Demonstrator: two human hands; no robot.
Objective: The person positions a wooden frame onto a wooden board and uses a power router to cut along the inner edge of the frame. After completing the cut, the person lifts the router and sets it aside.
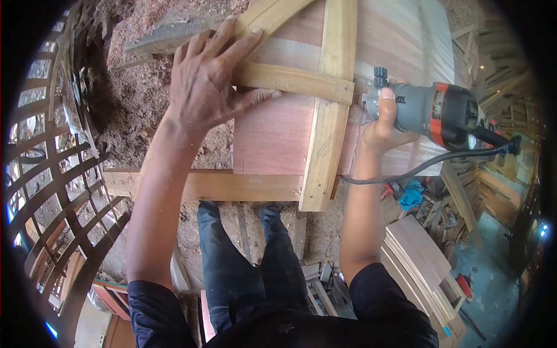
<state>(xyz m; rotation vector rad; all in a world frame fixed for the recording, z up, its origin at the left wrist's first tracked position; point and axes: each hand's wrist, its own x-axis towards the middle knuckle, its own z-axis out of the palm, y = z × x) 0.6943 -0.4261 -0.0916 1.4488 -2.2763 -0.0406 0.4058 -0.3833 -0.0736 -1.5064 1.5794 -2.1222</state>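
Observation:
My left hand (212, 81) lies spread on a light wooden frame, its fingers over the curved upper piece (275, 17) and its thumb along the lower strip (296, 81). In my right hand (383, 124) is a grey and black power router (420, 110) with an orange band, tipped on its side, its front end beside the joint of the strips. A long wooden bar (325, 130) crosses under the strip. Beneath the frame lies a reddish plywood sheet (270, 139). The router's black cable (418, 168) loops over my right forearm.
A wooden beam (243, 187) runs along the near edge of the work. Wood shavings (133, 116) cover the left side. Stacked panels (418, 249) lean at lower right, near a blue cloth (411, 195) and scrap wood. A slatted lattice (46, 139) stands at far left.

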